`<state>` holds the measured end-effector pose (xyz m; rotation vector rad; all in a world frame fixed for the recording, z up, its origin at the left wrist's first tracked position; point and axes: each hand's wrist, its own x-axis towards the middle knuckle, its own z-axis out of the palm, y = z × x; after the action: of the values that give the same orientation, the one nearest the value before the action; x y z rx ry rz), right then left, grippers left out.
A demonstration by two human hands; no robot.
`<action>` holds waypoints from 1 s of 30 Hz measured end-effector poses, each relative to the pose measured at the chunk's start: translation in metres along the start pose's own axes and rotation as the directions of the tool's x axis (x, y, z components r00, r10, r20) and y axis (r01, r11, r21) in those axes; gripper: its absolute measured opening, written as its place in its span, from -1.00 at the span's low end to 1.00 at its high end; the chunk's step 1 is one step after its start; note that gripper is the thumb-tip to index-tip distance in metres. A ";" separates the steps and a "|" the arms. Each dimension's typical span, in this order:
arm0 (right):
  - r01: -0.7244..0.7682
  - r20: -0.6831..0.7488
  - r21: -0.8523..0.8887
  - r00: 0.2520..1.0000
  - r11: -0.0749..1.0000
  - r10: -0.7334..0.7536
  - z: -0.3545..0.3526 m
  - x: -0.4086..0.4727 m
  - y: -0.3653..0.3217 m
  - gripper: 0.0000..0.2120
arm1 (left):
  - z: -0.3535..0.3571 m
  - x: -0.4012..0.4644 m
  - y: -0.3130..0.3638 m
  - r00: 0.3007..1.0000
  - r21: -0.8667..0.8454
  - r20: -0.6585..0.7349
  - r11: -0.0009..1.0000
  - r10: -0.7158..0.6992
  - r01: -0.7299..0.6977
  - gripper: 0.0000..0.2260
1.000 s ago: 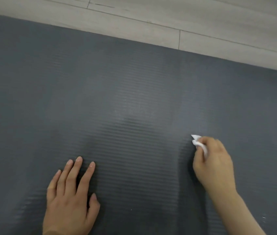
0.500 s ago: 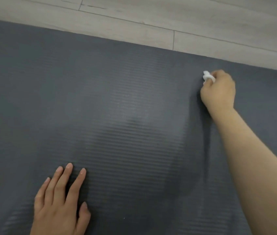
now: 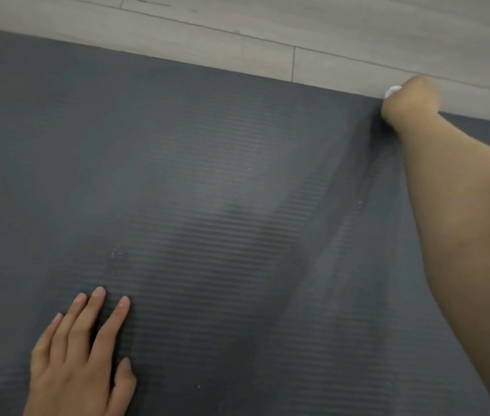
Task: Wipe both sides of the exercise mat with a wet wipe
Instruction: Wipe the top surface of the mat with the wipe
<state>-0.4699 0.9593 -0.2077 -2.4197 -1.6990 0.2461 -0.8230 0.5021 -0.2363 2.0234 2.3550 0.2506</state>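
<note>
A dark grey ribbed exercise mat [image 3: 177, 175] lies flat and fills most of the head view. My right hand [image 3: 409, 100] is stretched out to the mat's far edge at the upper right, fingers curled round a bunched white wet wipe [image 3: 392, 91]; only a small bit of the wipe shows at the knuckles. My left hand [image 3: 81, 352] rests flat on the mat at the lower left, fingers straight and slightly spread. A damp, darker streak runs across the mat between the two hands.
Light wood-plank floor [image 3: 267, 31] runs along the far side of the mat. The mat continues past the left, right and near edges of the view.
My right hand has slid the wipe away from me, from mid-mat to the mat's far edge. My left hand has stayed pressed flat on the mat.
</note>
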 end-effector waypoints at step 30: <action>0.397 0.001 0.111 0.917 0.911 -0.399 0.038 -0.454 0.021 -0.81 | -0.011 0.002 -0.008 0.980 -0.017 0.197 1.000 -0.010 0.014 -0.39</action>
<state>-0.6119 0.5268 -0.2333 -1.9427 -2.0795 0.2990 -0.8327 0.5019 -0.2261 1.9263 2.2368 0.0674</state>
